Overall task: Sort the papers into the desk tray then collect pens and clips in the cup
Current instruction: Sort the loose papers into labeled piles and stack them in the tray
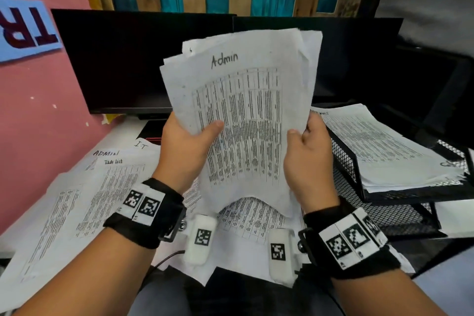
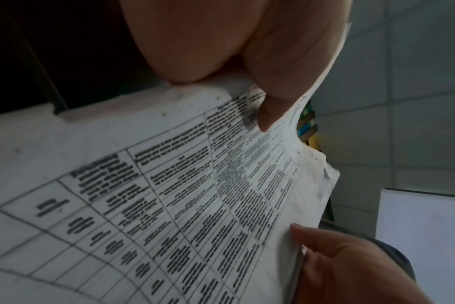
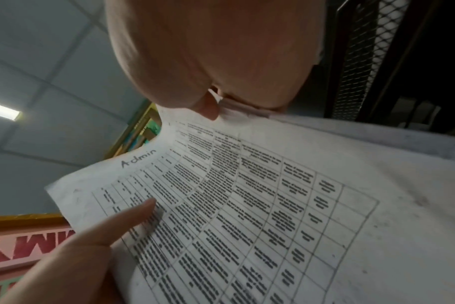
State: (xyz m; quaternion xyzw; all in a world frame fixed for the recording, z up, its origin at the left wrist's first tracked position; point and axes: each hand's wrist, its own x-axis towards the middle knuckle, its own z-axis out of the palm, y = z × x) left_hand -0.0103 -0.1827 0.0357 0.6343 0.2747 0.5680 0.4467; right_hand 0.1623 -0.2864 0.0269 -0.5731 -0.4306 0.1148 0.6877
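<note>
Both hands hold up a sheaf of printed papers (image 1: 243, 110) headed "Admin" in front of the monitors. My left hand (image 1: 189, 141) grips its left edge, thumb lying across the front sheet. My right hand (image 1: 307, 146) pinches the right edge. The left wrist view shows the sheaf (image 2: 169, 195) under my left thumb (image 2: 270, 98); the right wrist view shows the sheaf (image 3: 247, 205) pinched by my right hand (image 3: 216, 102). A black mesh desk tray (image 1: 346, 161) at the right holds a stack of papers (image 1: 384, 146). No pens, clips or cup are in view.
More printed sheets (image 1: 102, 187), marked "ADMIN" and "I.T", lie loose over the white desk at the left and under my wrists. Two dark monitors (image 1: 133, 59) stand behind. A pink wall (image 1: 38, 115) bounds the left side. The tray's lower tier (image 1: 400, 215) shows bare mesh.
</note>
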